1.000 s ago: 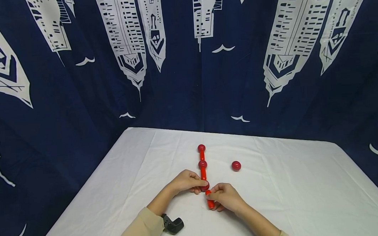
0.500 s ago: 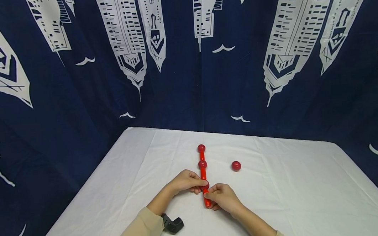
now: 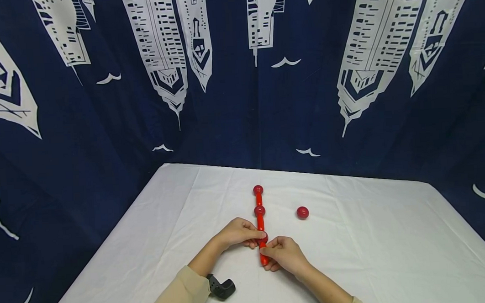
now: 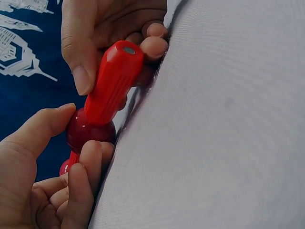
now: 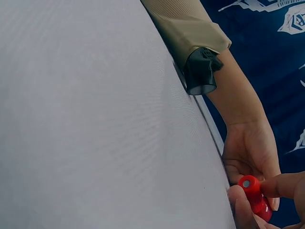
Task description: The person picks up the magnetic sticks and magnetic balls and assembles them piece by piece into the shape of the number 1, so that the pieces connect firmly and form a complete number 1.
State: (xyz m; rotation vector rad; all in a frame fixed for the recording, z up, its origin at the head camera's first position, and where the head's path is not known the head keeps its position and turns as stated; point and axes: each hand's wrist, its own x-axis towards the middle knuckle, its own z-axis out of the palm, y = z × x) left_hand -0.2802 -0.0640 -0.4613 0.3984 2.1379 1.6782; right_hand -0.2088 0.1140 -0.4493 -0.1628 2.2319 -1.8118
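Observation:
Down the middle of the table runs a straight chain of glossy dark-red balls and bright-red rods: a far ball [image 3: 258,190], a middle ball [image 3: 260,211] and a near ball [image 4: 88,131], with short rods between. My left hand [image 3: 238,233] pinches the near ball between thumb and fingers. With thumb and fingertips, my right hand [image 3: 287,254] holds another ribbed rod [image 4: 114,86], in line with the chain. One end of this rod touches the near ball; its free end shows a small grey metal disc and points towards me.
A loose dark-red ball [image 3: 302,213] lies to the right of the chain. White cloth covers the table [image 3: 395,244]. Behind it hangs a navy curtain [image 3: 233,124] with white buildings. A black wrist camera [image 3: 222,288] sits at my left sleeve.
My right hand has moved slightly left, bringing the rod from beside the near ball into contact and into line with the chain. My left hand has stayed on the ball.

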